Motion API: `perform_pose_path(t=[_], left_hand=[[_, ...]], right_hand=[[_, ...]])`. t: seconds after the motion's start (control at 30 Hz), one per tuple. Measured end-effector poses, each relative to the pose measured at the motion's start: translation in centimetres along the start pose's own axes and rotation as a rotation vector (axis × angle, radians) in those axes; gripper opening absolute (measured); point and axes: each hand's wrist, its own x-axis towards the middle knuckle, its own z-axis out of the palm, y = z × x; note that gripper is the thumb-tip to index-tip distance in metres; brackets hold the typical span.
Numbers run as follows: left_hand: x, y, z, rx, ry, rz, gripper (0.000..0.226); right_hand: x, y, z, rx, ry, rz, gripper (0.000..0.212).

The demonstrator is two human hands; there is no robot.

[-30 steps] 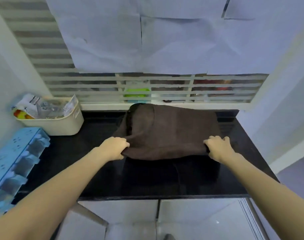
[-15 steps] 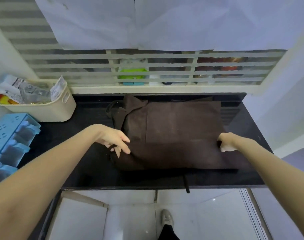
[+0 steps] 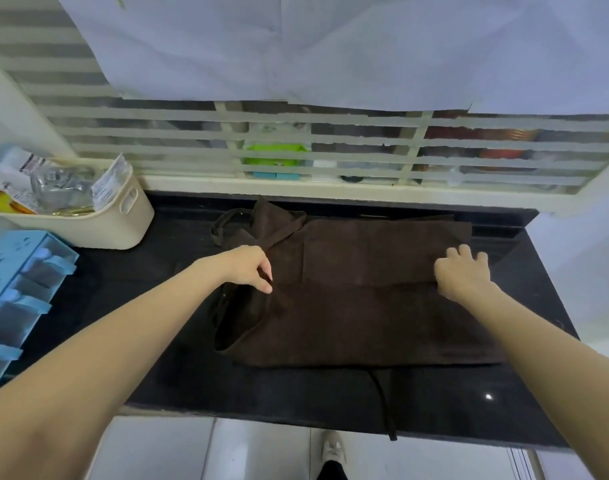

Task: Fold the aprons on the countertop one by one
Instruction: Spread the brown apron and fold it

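The left hand (image 3: 249,270) pinches the brown apron (image 3: 358,306); the right hand (image 3: 464,275) presses its fold with relaxed fingers. Below both hands, a strap (image 3: 386,407) dangles off the desk (image 3: 164,368) and could drag the fold crooked.

One brown apron (image 3: 365,306) lay on your desk (image 3: 434,403), with one tie strap (image 3: 386,410) trailing over the front edge and one neck loop (image 3: 223,226) showing at the left end. You had two hands in view: one left hand (image 3: 249,270) and one right hand (image 3: 464,275), each resting on the apron. One cream basket (image 3: 116,226) stood at the back left; its packets were too jumbled to count. One blue organiser (image 3: 15,292) sat at the left edge, with four compartments visible. One shoe (image 3: 332,448) appeared on the floor below. Several white sheets (image 3: 330,46) covered the window above; their exact number could not be told.
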Motion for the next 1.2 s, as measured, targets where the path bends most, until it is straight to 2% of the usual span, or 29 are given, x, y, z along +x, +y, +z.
perform_pose_path(t=[0.07,0.13,0.2,0.27,0.33,0.4,0.47,0.53,0.6,0.67,0.8,1.0,1.1,1.2], left_hand=[[-0.5,-0.1,-0.7,-0.008,0.071,-0.053,0.014],[-1.1,0.4,-1.7,-0.223,0.244,-0.134,0.026],[-2.1,1.4,-3.2,-0.552,0.417,-0.210,0.029],[-3.4,2.8,-5.2,-0.853,0.573,-0.245,0.027],[-5.3,4.4,-7.5,-1.151,0.718,-0.177,0.025],[-7.6,6.2,-10.1,-1.336,0.834,0.025,0.025],[-10.8,8.1,-12.8,-1.305,0.980,0.247,0.015],[-14.5,10.4,-15.0,-1.215,1.090,0.424,0.013],[-18.3,12.5,-16.6,-1.044,1.215,0.502,0.010],[-22.0,14.4,-17.8,-0.778,1.347,0.565,0.003],[-27.7,17.5,-18.7,-0.456,1.540,0.708,0.013],[-31.5,18.7,-20.0,0.114,1.773,0.625,0.042],[-31.3,18.2,-20.6,0.236,1.794,0.492,0.058],[-30.7,17.4,-21.8,0.270,1.786,0.409,0.062]], right_hand=[[-0.1,-0.2,-1.7,-0.034,0.100,-0.018,0.028],[-0.6,0.1,-3.8,0.155,0.176,0.045,0.027],[-1.4,0.8,-6.2,0.631,0.238,0.184,0.027],[-2.1,1.6,-9.0,1.313,0.211,0.307,0.033],[-3.1,2.6,-11.9,1.861,0.276,0.330,0.038],[-4.6,3.8,-15.2,2.015,0.533,0.281,0.028],[-7.2,5.0,-18.6,1.973,0.792,0.224,0.018],[-10.9,6.0,-21.9,1.799,0.971,0.146,0.023],[-15.0,6.6,-24.6,1.574,1.072,0.025,0.039],[-19.2,7.0,-27.0,1.406,1.136,-0.082,0.056],[-24.4,7.9,-29.7,1.105,1.280,-0.109,0.081],[-26.4,10.8,-31.1,0.810,1.349,0.033,0.094],[-26.6,11.5,-31.7,0.722,1.376,0.046,0.095],[-26.1,12.0,-32.6,0.647,1.403,0.071,0.094]])
